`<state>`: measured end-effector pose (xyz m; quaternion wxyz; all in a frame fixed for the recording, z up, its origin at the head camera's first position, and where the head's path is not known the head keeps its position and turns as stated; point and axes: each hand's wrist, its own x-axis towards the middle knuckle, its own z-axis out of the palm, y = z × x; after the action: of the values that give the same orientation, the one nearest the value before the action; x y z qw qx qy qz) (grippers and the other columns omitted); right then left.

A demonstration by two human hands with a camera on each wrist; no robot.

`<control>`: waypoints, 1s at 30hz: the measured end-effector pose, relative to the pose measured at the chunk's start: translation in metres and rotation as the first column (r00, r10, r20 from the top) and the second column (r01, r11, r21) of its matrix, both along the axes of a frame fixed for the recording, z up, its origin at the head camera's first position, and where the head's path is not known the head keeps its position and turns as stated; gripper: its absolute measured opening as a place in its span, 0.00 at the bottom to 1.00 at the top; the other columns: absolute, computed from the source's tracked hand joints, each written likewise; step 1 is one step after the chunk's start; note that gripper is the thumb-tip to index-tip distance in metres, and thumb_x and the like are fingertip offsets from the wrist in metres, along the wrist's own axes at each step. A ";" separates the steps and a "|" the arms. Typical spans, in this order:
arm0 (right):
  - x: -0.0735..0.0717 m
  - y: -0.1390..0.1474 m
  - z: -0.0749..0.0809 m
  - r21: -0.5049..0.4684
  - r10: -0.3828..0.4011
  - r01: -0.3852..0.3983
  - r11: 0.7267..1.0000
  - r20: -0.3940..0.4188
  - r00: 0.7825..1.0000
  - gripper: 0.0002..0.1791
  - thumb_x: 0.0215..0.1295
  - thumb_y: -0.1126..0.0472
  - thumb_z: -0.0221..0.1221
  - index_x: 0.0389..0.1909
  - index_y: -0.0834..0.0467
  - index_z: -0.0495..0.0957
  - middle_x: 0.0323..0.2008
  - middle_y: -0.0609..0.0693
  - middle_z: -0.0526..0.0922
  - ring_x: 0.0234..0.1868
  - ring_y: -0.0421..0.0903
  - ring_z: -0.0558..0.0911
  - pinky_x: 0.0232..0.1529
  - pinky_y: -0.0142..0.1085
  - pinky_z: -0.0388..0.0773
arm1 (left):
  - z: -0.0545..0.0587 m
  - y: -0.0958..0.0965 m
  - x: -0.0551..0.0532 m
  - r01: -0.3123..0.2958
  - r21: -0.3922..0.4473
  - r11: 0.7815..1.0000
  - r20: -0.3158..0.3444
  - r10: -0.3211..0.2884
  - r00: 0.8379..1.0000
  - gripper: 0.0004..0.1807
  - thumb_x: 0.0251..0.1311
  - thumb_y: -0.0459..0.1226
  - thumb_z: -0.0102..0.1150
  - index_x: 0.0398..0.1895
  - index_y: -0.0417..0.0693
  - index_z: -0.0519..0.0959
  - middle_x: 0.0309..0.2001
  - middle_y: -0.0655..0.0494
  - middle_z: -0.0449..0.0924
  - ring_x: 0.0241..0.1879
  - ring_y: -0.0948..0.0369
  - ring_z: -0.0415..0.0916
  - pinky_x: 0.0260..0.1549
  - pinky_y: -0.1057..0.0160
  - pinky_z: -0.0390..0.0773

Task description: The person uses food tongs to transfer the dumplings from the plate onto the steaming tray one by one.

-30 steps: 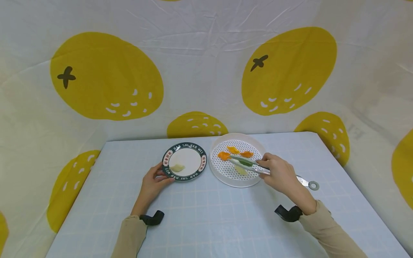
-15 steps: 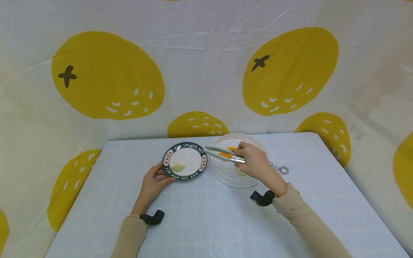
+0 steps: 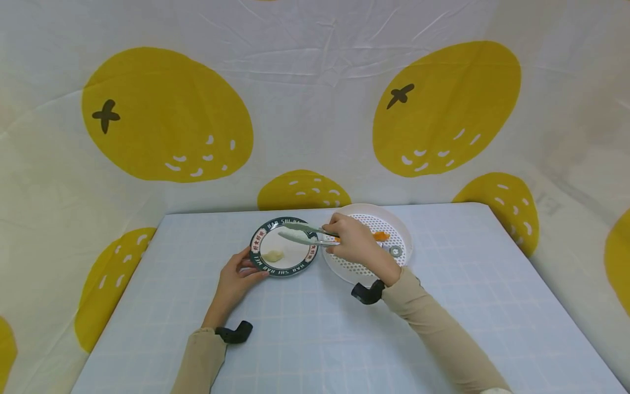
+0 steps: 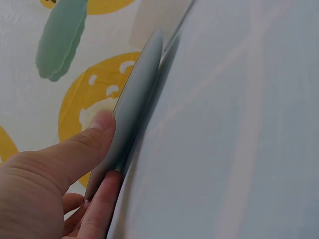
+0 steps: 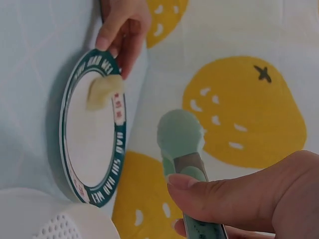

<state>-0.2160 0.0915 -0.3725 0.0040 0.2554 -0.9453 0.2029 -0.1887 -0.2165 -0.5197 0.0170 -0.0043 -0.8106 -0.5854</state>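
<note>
My left hand (image 3: 236,282) pinches the near left rim of a white plate (image 3: 283,272) with a dark green lettered border, thumb on top and fingers beneath. A pale yellow, dumpling-like piece (image 3: 273,255) lies on the plate near that thumb. Above the plate's right half, my right hand (image 3: 356,241) grips metal tongs (image 3: 294,237) with mint-green tips. The tips are a little apart, and nothing shows between them. In the right wrist view, the tongs (image 5: 180,132) stand clear of the plate (image 5: 89,134).
Right beside the plate stands a round white perforated tray (image 3: 339,272), partly covered by my right hand and the tongs' ring end. An orange piece (image 3: 381,236) shows in it. A pale blue checked cloth (image 3: 295,339) covers the table, with a lemon-printed curtain (image 3: 315,109) behind.
My right hand has carried the tongs leftward from over the perforated tray, so their tips are now over the plate. My left hand and the plate have stayed put.
</note>
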 end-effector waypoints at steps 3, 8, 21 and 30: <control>-0.002 -0.009 -0.009 -0.001 0.019 -0.019 1.000 0.034 0.999 0.26 0.52 0.61 0.74 0.55 0.59 0.83 0.40 0.49 0.79 0.34 0.44 0.73 0.29 0.33 0.72 | 0.000 0.000 0.000 0.002 0.006 1.000 -0.002 -0.002 1.000 0.49 0.49 0.37 0.78 0.74 0.45 0.62 0.51 0.45 0.73 0.49 0.51 0.80 0.48 0.70 0.82; -0.002 -0.021 -0.028 -0.019 0.059 -0.058 0.998 0.064 0.996 0.25 0.52 0.63 0.73 0.53 0.59 0.84 0.42 0.50 0.79 0.36 0.45 0.74 0.31 0.34 0.76 | 0.000 -0.001 0.000 0.000 0.023 1.000 0.003 0.000 1.000 0.49 0.49 0.37 0.78 0.74 0.44 0.62 0.52 0.45 0.73 0.49 0.51 0.81 0.47 0.70 0.83; 0.006 -0.033 -0.047 0.009 0.035 -0.036 0.999 0.090 0.995 0.23 0.52 0.66 0.73 0.52 0.60 0.85 0.45 0.52 0.79 0.37 0.47 0.75 0.35 0.36 0.78 | 0.013 0.005 0.006 0.010 0.021 1.000 0.018 -0.011 1.000 0.48 0.52 0.32 0.75 0.74 0.39 0.59 0.53 0.38 0.72 0.52 0.46 0.80 0.50 0.66 0.82; 0.007 -0.034 -0.050 -0.007 0.041 -0.041 0.999 0.019 0.999 0.19 0.54 0.69 0.69 0.49 0.59 0.86 0.42 0.51 0.80 0.34 0.46 0.74 0.30 0.33 0.75 | 0.034 0.012 0.014 0.011 -0.006 1.000 0.023 -0.011 1.000 0.45 0.53 0.28 0.73 0.73 0.35 0.59 0.52 0.35 0.71 0.52 0.43 0.79 0.49 0.66 0.83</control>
<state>-0.2092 0.0579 -0.4224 -0.0082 0.2726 -0.9392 0.2084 -0.1743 -0.2047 -0.4862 0.0045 -0.0020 -0.8126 -0.5828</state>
